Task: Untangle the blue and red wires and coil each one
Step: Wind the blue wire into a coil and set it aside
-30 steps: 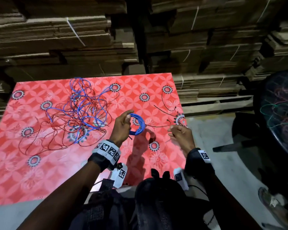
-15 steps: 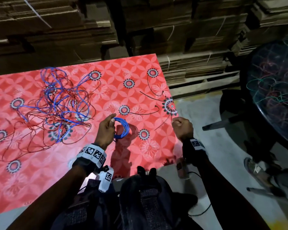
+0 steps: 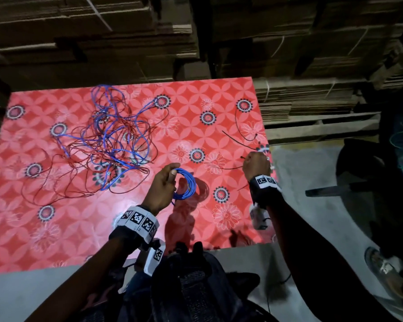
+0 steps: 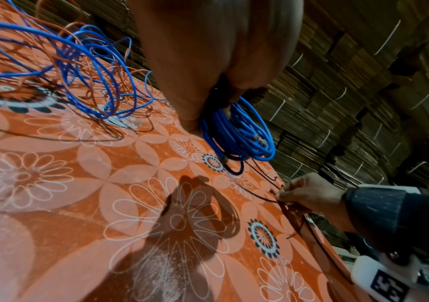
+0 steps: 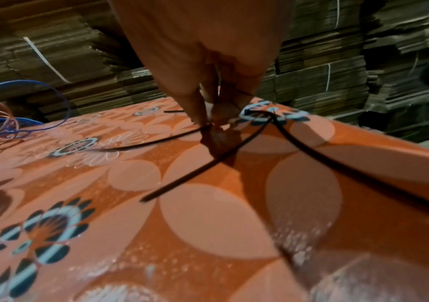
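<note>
A loose tangle of blue and red wires [image 3: 107, 142] lies on the left half of the red flowered table [image 3: 56, 228], also seen as the tangle [image 4: 79, 71] in the left wrist view. My left hand [image 3: 175, 173] holds a small finished blue coil [image 3: 187, 187] just above the table, fingers curled through the blue coil [image 4: 241, 137]. My right hand [image 3: 247, 163] is down at the table's right edge, its fingertips [image 5: 202, 118] pinching a thin black cable tie [image 5: 143, 145].
More black ties [image 3: 240, 135] lie near the right edge, two of them, a tie [image 5: 200, 165] and a tie [image 5: 337, 161], beside my fingers. Stacked flat cardboard [image 3: 126, 43] rises behind the table. A dark round table [image 3: 400, 159] and someone's shoe [image 3: 384, 268] are on the right.
My right hand has moved out to the table's right edge and come down on a black tie. The left hand has kept the blue coil roughly where it was.
</note>
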Demonstrator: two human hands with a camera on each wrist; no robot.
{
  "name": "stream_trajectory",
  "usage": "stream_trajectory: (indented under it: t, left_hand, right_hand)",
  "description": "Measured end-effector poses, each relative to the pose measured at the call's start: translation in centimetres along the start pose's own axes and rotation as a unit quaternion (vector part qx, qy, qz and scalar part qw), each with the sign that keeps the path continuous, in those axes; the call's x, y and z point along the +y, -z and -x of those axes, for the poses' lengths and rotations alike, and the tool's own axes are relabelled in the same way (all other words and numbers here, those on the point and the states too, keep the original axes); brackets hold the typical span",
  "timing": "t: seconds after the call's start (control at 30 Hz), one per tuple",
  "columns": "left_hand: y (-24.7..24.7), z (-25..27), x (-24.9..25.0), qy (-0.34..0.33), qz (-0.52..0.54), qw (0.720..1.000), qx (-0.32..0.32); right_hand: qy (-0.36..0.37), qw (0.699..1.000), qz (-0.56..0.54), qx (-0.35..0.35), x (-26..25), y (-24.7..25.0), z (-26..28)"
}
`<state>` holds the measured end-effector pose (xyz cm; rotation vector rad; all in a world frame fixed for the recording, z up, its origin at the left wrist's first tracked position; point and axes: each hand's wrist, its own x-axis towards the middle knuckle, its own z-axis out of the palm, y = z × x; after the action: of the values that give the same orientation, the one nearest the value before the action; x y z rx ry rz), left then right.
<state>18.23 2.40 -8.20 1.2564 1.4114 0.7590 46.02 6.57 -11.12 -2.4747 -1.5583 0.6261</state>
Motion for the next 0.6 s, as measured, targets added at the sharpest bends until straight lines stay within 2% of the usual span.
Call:
stream_trajectory:
  t: [0.13, 0.3, 0.47, 0.6]
  left_hand:
    - [1.1, 0.1, 0.1, 0.002, 0.019, 1.000, 0.007]
    - [2.6, 0.5, 1.7, -0.015, 0.068, 0.998, 0.008]
    - [3.8, 0.9, 4.9, -0.051, 0.171, 0.983, -0.035]
    - [5.4, 1.2, 6.5, -0.063, 0.277, 0.956, -0.076]
  right_hand:
    - [-0.008, 1.000, -0.016, 0.007, -0.2, -0.4, -0.2]
    - [-0.017, 0.990, -0.141, 0.028, -1.4, 0.3, 0.0]
    - [0.005, 0.946, -0.315, 0.073, -4.7, 2.7, 2.3]
    - [0.053, 0.914, -0.384, 0.118, -7.7, 4.5, 3.6]
